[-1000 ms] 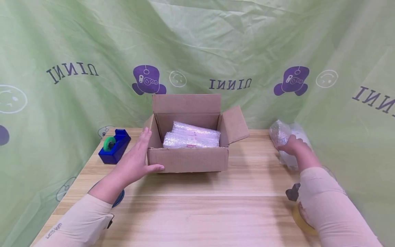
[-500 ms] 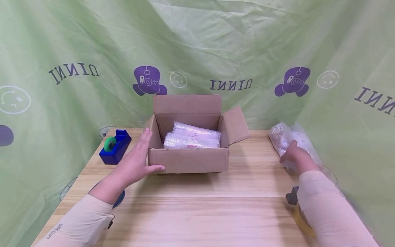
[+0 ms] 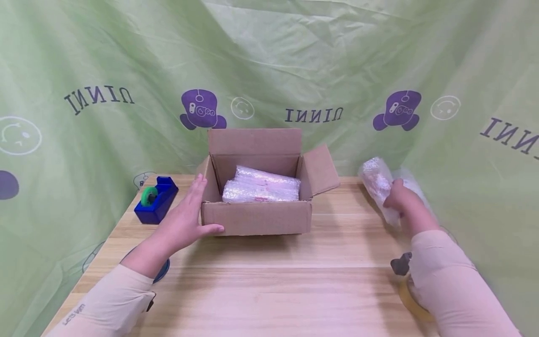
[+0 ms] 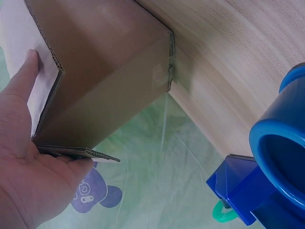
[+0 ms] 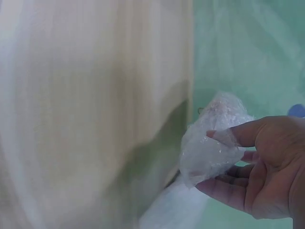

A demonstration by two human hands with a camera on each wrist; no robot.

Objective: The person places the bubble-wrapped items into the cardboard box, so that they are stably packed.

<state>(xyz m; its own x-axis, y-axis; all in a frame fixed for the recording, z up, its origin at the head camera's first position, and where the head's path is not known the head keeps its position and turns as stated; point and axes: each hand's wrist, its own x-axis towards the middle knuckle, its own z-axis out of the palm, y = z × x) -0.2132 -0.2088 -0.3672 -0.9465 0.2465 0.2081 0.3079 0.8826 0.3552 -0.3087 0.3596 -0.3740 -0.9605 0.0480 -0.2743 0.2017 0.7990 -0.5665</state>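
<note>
A cardboard box with raised flaps sits at the back middle of the table, two bubble-wrapped bundles inside. My left hand rests on its front left corner, fingers extended along the left side flap and thumb across the front. In the left wrist view that thumb lies on one flap. At the back right, my right hand grips a bubble-wrapped bundle, tilted off the table. Thumb and fingers pinch its loose plastic in the right wrist view. More clear wrap lies behind the hand.
A blue tape dispenser with a green roll stands left of the box. Behind my left wrist lies a dark blue round thing, mostly hidden. A yellowish tape roll sits partly under my right forearm. Green curtain encloses the table.
My right hand dips slightly toward the near side, then rises back with the bubble-wrapped bundle, which now stands apart from the other wrap, further left. The left hand and box stay put.
</note>
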